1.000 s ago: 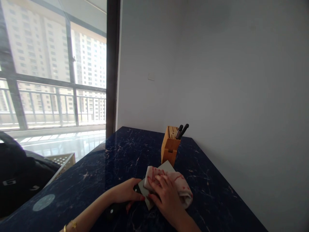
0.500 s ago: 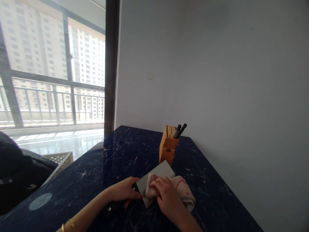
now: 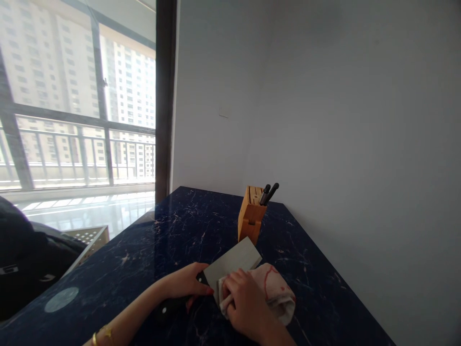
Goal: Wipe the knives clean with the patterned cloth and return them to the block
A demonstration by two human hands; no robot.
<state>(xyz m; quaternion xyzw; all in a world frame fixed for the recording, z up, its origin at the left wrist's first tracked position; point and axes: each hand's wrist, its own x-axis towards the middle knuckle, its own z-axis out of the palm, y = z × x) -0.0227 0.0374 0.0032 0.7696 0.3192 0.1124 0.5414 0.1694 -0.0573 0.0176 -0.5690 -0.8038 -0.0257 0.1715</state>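
My left hand is wrapped round the black handle of a cleaver. The broad grey blade points away to the right, above the dark table. With fingers bent, my right hand grips a white cloth with red markings and presses it on the blade's near lower part, close to the handle. The cloth's loose end hangs out to the right. Just beyond the blade's tip stands a wooden knife block, with two black-handled tools sticking out of its slots.
The dark blue marbled table carries a round pale disc near its left edge. A black bag or garment and a perforated light panel are beside it. A grey wall runs along the right; large windows are at left.
My right hand and the cloth have slid down the blade towards me, uncovering more of its upper face. My left hand and the cleaver have stayed nearly still.
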